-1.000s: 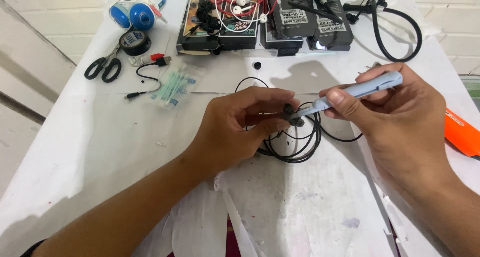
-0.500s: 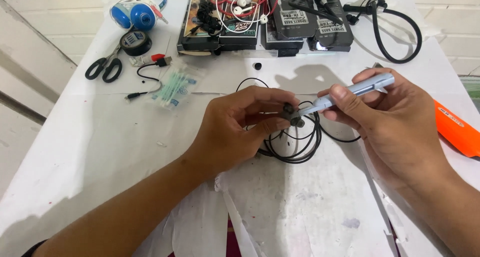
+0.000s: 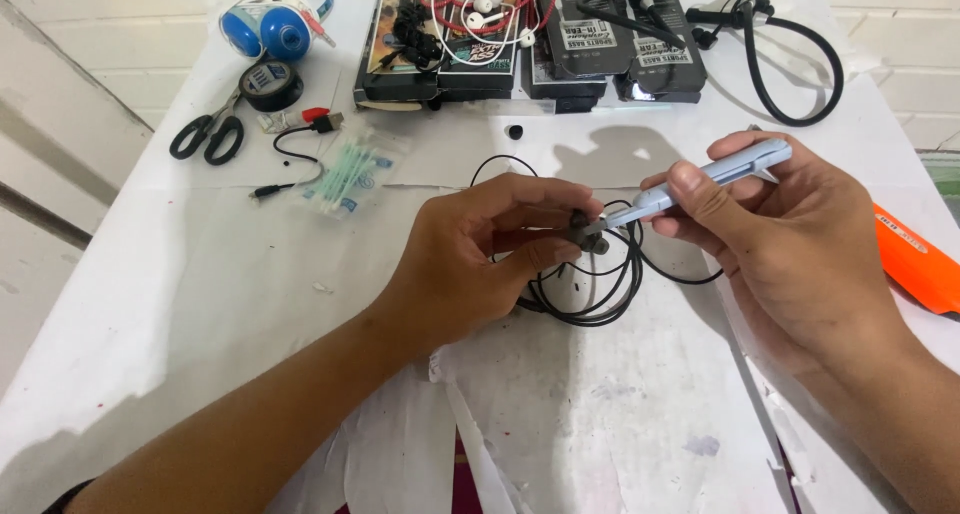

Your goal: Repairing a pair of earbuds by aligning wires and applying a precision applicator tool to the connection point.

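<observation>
Two hands work: left hand (image 3: 480,259) fingers pinch a black earbud (image 3: 585,232), right hand (image 3: 790,244) fingers grip a pale-blue pen tool (image 3: 700,182).

There is one view only — a camera worn on the person's head, looking steeply down and forward over a white-covered table (image 3: 150,304), so no second view shares the scene. It sits close: both forearms enter from the bottom edge, with the left hand (image 3: 480,254) and right hand (image 3: 790,244) filling the middle of the frame. The far table edge — with the black boxes (image 3: 520,44) and the blue headphones (image 3: 275,24) — lies along the top, beside a tiled wall (image 3: 900,34).
</observation>
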